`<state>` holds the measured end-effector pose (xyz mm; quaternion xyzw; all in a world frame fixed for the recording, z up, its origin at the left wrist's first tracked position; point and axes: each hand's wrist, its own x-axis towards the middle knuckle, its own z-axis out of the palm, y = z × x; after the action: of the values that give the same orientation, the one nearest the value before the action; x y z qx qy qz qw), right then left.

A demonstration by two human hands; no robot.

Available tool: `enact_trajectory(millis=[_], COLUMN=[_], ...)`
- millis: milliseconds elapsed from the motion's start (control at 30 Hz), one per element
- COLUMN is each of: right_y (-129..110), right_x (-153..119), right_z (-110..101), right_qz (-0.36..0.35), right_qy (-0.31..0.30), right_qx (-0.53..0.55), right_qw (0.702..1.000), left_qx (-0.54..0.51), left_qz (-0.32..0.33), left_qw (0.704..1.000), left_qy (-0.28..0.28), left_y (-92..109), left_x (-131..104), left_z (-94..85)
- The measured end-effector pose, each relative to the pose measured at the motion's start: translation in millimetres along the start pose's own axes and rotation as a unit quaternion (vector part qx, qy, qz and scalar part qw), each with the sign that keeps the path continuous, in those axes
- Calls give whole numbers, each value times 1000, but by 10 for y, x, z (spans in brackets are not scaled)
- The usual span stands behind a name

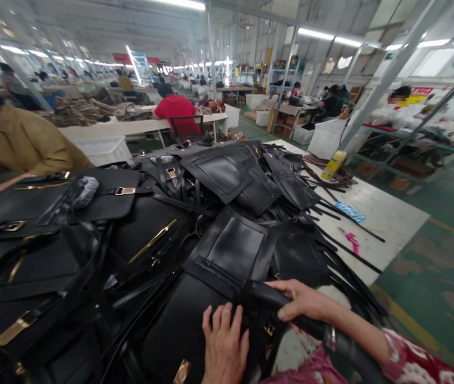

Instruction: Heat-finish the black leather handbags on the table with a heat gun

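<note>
My left hand [226, 338] lies on a black leather bag panel [189, 314], its fingers stretched out and a little apart. My right hand [305, 303] is wrapped round a thick black tube-shaped tool [265, 294], whose kind I cannot make out. The tool's far end is over the panel, beside my left hand, and its thick black rear part runs back under my right forearm. Just beyond both hands lies a black piece with a stitched rectangular pocket [237, 242]. A gold clasp [181, 372] shows at the lower edge, left of my left hand.
Black bags with gold zips [153, 240] and straps are heaped over the table [390, 213]. Pink-handled snippers [353, 241], a blue packet [350, 211] and a yellow bottle [334, 164] lie at the right. A co-worker in a brown jacket [39, 136] is at the left.
</note>
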<state>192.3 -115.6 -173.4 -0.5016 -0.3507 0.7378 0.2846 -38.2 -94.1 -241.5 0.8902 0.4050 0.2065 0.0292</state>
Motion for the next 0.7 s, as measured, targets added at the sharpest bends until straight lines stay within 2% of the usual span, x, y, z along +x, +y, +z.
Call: enact_trajectory(millis=[67,167,267,333,433,567,700], right_y=[-52,-141,-172,-129,-10,77,70], right_x=[75,150,82,-43,-198,-159,-111], right_z=[30,63,-1,-85,-161,-94,-66], right_qz=[-30,-95,-129,-120,-75,-26,-25], right_qy=[0,37,77,84,41,-31,-35], right_qx=[-6,-7,1,6,21,30,32], right_qw=[1000,995,989,989,996,999,999], left_qx=[-2,-28,-38,-38,-39,-41,-43], left_qz=[11,-5,-7,-4,-1,1,8], left_qw=[1000,999,998,998,997,996,995], left_qy=[4,45,53,54,65,79,93], left_y=[7,51,101,116,117,108,107], left_x=[5,19,44,59,68,50,15], left_z=[12,19,-11,-37,-53,-33,-9])
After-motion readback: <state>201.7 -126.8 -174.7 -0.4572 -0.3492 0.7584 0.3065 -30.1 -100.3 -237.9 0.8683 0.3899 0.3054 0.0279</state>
